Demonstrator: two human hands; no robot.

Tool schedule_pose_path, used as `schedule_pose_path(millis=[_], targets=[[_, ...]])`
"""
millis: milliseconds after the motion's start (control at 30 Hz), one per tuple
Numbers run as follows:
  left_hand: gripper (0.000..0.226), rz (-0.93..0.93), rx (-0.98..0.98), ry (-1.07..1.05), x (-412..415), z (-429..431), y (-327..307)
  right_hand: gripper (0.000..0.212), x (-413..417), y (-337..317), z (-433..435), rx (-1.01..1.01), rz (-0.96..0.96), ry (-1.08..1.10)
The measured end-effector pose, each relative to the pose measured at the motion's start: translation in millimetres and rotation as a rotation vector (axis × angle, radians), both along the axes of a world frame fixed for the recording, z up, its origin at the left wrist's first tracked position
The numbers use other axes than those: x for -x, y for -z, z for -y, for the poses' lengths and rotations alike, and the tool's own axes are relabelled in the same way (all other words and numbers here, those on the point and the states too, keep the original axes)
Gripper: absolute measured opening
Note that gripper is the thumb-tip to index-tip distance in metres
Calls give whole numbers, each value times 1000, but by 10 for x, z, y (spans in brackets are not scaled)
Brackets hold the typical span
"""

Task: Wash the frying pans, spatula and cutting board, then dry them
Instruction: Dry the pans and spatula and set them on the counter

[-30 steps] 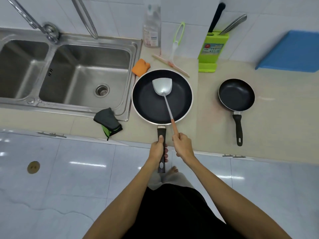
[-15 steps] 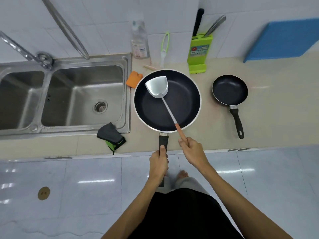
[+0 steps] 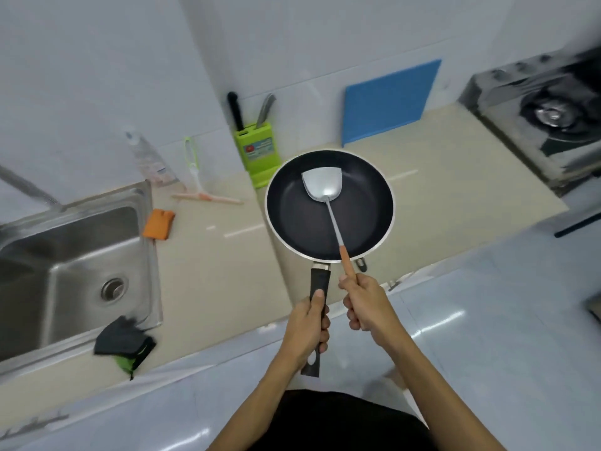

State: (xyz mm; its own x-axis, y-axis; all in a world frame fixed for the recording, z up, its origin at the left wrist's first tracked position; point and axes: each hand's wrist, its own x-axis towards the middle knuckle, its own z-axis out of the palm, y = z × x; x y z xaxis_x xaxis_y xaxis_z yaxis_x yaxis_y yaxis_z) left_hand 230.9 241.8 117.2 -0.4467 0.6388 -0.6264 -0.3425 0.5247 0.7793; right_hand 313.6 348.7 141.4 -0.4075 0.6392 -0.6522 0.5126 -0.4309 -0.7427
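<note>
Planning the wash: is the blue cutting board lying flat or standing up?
Standing: the cutting board leans on the wall, lower edge on the counter.

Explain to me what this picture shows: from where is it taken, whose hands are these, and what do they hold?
There is no machine: a person wears a camera on the head, looking down at their two hands. The left hand grips the handle of the large frying pan; the right hand holds the spatula, whose blade rests in the pan. On the counter beside the sink are an orange sponge, a dark cloth and a green knife block; a blue cutting board leans on the wall.
</note>
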Motion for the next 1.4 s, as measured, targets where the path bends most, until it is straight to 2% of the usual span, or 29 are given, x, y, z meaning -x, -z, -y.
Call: schedule_pose_path(millis=[400,600,933,1400], targets=[[45,-26,-67,163,-2056,-2324,-15,30,-2175,-79,-2202,-136,27,150],[44,-11,-81,249,-2684,-3305,-5,29,-2911,-69,-3129,-126,27,243],[46,-48,-81,294,-2982,-5263,57,30,-3306,1,-5114,-95,17,239],[45,-42,-43,180,-3184,-7484,58,26,-3537,15,-7566,-24,-6,100]])
